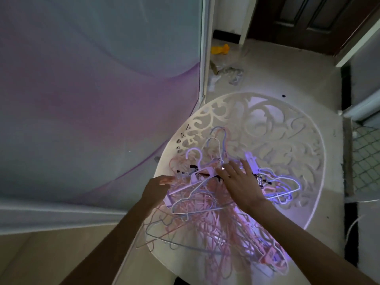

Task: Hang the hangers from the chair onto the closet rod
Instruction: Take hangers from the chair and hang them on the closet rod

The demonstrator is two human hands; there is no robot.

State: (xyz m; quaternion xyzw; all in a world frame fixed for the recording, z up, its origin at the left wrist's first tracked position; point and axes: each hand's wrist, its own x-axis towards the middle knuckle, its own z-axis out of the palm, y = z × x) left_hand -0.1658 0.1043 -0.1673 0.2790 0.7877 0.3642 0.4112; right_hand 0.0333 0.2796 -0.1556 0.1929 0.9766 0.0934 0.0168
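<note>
A tangled pile of pink, white and blue hangers [205, 212] lies on the seat of a white chair [287, 145] with a round cut-out scroll back. My right hand [240, 182] rests flat on top of the pile, fingers spread over a white hanger with black clips. At the pile's left edge my left hand [158, 190] has its fingers loosely extended, touching the pink hangers; I cannot see a grip. The closet rod is not in view.
A large closet door panel [92, 89] with a purple-grey pattern fills the left, its white frame [204, 48] just behind the chair. Yellow and clear plastic scraps [221, 50] lie on the floor beyond. A dark wooden door [308, 19] stands at the back.
</note>
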